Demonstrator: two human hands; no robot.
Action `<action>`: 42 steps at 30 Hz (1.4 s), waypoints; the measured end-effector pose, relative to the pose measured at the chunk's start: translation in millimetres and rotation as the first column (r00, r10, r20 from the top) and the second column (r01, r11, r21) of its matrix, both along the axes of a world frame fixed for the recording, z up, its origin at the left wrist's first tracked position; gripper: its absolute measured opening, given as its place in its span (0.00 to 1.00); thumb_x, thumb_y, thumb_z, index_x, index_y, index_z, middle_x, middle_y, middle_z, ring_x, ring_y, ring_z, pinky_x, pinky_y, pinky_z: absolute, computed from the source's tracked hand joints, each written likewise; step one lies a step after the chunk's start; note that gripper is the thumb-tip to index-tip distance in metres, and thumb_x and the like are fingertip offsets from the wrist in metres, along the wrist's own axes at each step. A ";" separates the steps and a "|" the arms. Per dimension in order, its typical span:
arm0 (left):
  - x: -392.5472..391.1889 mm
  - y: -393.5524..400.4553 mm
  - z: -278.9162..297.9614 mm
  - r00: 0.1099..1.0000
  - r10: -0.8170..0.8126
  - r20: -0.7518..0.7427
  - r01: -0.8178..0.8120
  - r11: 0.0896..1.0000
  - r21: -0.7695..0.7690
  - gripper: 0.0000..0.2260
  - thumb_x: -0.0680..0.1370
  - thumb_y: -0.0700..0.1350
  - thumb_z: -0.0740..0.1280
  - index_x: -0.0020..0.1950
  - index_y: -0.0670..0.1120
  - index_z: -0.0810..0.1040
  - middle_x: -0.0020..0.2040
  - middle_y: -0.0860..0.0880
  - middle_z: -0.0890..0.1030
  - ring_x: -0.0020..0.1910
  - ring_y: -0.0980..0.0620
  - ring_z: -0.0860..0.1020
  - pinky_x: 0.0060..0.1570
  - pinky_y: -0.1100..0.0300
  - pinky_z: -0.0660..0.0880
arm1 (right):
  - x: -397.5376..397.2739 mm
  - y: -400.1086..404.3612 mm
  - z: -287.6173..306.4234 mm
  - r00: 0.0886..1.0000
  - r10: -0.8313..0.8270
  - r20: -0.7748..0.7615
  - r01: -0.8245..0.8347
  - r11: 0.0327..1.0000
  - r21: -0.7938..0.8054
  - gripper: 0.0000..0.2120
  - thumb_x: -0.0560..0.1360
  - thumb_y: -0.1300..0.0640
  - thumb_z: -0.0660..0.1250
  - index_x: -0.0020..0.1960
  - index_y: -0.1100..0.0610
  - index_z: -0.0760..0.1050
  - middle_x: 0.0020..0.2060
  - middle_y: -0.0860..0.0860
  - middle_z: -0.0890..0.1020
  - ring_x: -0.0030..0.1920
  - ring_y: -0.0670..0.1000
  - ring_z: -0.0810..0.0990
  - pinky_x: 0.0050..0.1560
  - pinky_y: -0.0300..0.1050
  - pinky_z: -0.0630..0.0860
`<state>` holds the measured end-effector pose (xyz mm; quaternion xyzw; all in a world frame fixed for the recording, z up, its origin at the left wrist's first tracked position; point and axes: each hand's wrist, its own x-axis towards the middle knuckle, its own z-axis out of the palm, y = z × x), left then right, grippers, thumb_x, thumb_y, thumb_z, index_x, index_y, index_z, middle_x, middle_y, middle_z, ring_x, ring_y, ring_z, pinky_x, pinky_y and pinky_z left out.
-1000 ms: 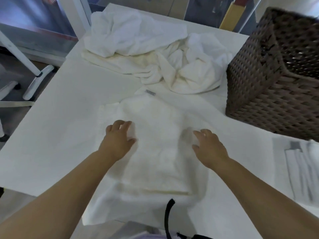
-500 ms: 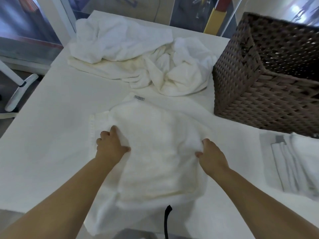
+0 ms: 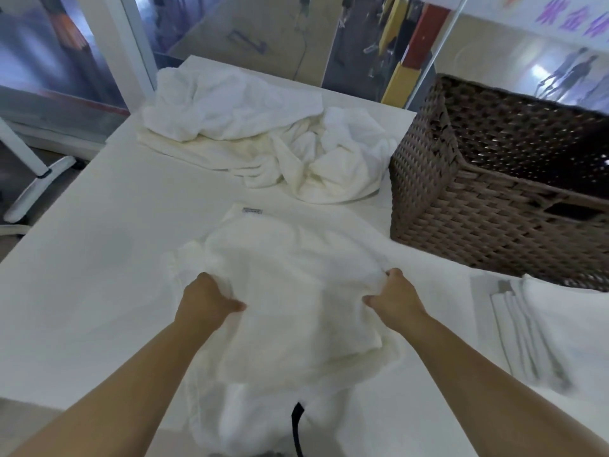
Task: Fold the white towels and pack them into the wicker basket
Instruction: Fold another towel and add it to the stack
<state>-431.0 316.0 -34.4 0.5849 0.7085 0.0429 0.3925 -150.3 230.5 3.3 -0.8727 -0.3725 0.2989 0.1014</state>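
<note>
Your left hand (image 3: 206,300) and right hand (image 3: 393,296), flat a second ago, now grip the folded towel's (image 3: 290,291) sides. The wicker basket's (image 3: 461,206) visible interior holds nothing.

This looks like a staged workspace inside a commercial or institutional building, not a home: a plain white worktop (image 3: 82,258) stands against glass partitions (image 3: 250,34) facing a corridor, and the white base of a stand (image 3: 36,189) rests on the floor.
</note>
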 end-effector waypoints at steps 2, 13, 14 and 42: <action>-0.6 -6.9 1.8 0.998 -0.040 -0.040 0.040 0.999 0.002 0.19 0.69 0.51 0.76 0.38 0.43 0.68 0.36 0.48 0.71 0.37 0.49 0.71 0.34 0.58 0.64 | 2.1 -5.9 2.1 0.999 0.024 0.037 -0.023 0.999 -0.024 0.24 0.73 0.56 0.70 0.63 0.64 0.67 0.58 0.59 0.77 0.58 0.59 0.76 0.51 0.45 0.72; -2.7 -44.6 39.6 0.976 0.135 0.172 -0.169 0.966 0.197 0.09 0.79 0.47 0.64 0.51 0.41 0.70 0.43 0.44 0.76 0.44 0.43 0.74 0.41 0.55 0.66 | 37.9 -57.8 28.3 0.995 0.100 -0.014 -0.099 0.994 0.055 0.15 0.76 0.56 0.66 0.59 0.64 0.70 0.50 0.57 0.78 0.45 0.54 0.74 0.38 0.42 0.67; -5.2 -49.0 47.3 0.970 0.147 0.193 -0.190 0.955 0.228 0.10 0.79 0.47 0.64 0.53 0.41 0.71 0.46 0.43 0.76 0.45 0.43 0.74 0.43 0.55 0.66 | 41.8 -64.0 32.9 0.997 0.072 -0.029 -0.069 0.993 0.093 0.17 0.76 0.55 0.67 0.59 0.63 0.70 0.51 0.56 0.77 0.46 0.54 0.74 0.39 0.42 0.68; -47.8 -53.2 267.8 0.760 0.042 0.648 -0.478 0.713 0.514 0.12 0.72 0.52 0.71 0.46 0.46 0.73 0.49 0.45 0.76 0.44 0.45 0.74 0.45 0.49 0.75 | 40.8 -139.9 247.3 0.946 -0.038 -0.323 0.283 0.585 0.760 0.24 0.70 0.66 0.73 0.65 0.59 0.74 0.57 0.56 0.80 0.56 0.57 0.79 0.61 0.56 0.76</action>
